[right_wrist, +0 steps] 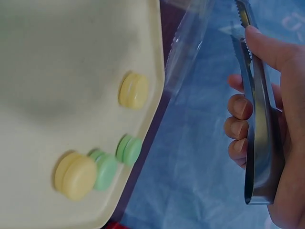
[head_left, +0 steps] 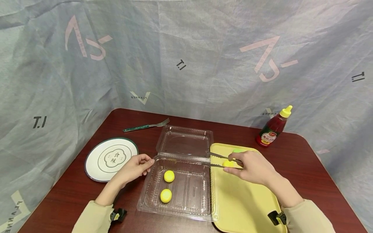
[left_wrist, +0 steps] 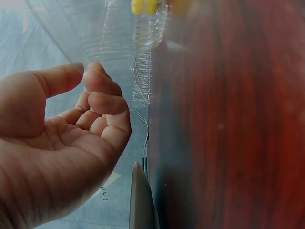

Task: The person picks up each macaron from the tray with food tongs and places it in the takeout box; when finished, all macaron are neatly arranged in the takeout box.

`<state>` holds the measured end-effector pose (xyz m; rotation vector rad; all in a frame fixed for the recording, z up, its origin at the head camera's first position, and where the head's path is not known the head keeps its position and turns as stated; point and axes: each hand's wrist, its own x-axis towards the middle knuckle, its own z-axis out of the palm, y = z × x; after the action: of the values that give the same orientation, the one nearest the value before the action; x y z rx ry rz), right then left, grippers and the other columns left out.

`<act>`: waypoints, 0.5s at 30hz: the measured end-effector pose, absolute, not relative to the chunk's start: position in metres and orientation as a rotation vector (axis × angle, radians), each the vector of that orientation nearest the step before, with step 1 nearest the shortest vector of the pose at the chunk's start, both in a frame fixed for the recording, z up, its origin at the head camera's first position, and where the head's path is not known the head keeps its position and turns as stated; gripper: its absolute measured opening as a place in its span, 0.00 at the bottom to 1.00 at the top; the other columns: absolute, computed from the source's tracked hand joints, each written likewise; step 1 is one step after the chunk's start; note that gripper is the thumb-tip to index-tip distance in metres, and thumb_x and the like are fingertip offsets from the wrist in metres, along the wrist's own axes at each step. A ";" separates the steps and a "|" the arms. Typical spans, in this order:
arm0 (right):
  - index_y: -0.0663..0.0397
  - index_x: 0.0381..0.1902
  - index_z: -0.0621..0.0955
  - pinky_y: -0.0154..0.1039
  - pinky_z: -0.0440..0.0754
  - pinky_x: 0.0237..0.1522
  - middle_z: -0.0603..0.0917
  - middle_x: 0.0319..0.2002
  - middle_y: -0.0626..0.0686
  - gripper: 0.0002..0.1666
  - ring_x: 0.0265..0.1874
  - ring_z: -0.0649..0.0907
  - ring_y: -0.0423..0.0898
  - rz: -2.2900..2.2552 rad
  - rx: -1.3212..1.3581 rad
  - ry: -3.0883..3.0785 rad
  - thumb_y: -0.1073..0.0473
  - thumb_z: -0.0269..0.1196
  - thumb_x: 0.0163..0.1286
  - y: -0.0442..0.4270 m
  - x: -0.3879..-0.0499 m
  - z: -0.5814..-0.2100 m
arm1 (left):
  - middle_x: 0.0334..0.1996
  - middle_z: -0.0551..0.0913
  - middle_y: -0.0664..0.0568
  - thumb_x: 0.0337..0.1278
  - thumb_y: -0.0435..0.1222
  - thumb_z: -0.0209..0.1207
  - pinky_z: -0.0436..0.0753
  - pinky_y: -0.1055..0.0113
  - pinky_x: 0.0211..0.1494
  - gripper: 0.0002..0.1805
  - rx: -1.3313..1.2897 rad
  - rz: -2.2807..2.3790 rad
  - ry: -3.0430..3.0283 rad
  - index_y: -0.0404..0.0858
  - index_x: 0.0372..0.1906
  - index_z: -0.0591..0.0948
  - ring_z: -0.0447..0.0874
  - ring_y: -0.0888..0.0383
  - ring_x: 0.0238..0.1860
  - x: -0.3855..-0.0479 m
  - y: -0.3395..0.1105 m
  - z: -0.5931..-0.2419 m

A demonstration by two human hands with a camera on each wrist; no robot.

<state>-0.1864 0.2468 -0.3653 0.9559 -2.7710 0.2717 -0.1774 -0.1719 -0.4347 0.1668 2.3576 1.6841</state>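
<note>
My left hand (head_left: pixel 134 168) pinches the rim of a clear plastic container (head_left: pixel 189 207) between thumb and forefinger, near its back left corner. The container's lid (head_left: pixel 185 142) lies folded back behind it. Two yellow macarons (head_left: pixel 169 176) sit in the container's left half. Above a yellow tray (head_left: pixel 239 200), my right hand (head_left: pixel 254 166) holds metal tongs (right_wrist: pixel 259 143). The tongs' tips stand apart near the container's right edge, and I see nothing between them. On the tray in the right wrist view are yellow macarons (right_wrist: pixel 76 176) and green macarons (right_wrist: pixel 128 150), partly hidden by my hand in the head view.
A white plate (head_left: pixel 100 165) with a dark rim lies at the left. Behind it is a fork (head_left: pixel 142 127) with a green handle. A red sauce bottle (head_left: pixel 271 131) with a yellow cap stands at the back right, and a grey curtain (head_left: pixel 189 81) hangs behind the table.
</note>
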 end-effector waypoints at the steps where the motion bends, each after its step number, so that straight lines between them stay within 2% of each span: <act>1: 0.39 0.36 0.84 0.32 0.64 0.21 0.63 0.14 0.32 0.17 0.16 0.63 0.30 0.274 0.938 -2.784 0.36 0.71 0.60 0.250 -0.188 -0.366 | 0.23 0.77 0.50 0.72 0.38 0.57 0.72 0.70 0.28 0.11 0.164 1.683 2.358 0.32 0.39 0.78 0.74 0.57 0.25 -0.178 -0.172 -0.435; 10: 0.40 0.41 0.85 0.34 0.58 0.20 0.61 0.13 0.36 0.23 0.15 0.56 0.33 0.279 0.769 -2.901 0.30 0.65 0.63 0.275 -0.196 -0.370 | 0.24 0.76 0.51 0.72 0.39 0.57 0.73 0.69 0.28 0.12 0.165 1.681 2.354 0.32 0.40 0.78 0.74 0.57 0.26 -0.178 -0.172 -0.434; 15: 0.41 0.41 0.84 0.35 0.58 0.20 0.61 0.13 0.37 0.23 0.15 0.56 0.33 0.266 0.730 -2.929 0.31 0.65 0.64 0.287 -0.201 -0.374 | 0.24 0.76 0.50 0.72 0.39 0.57 0.72 0.69 0.28 0.12 0.161 1.684 2.347 0.32 0.40 0.78 0.74 0.57 0.25 -0.178 -0.173 -0.435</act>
<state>-0.2007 0.2872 -0.3739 0.7299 -2.9291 0.2658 -0.1778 -0.1726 -0.4345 0.1612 2.3468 1.6839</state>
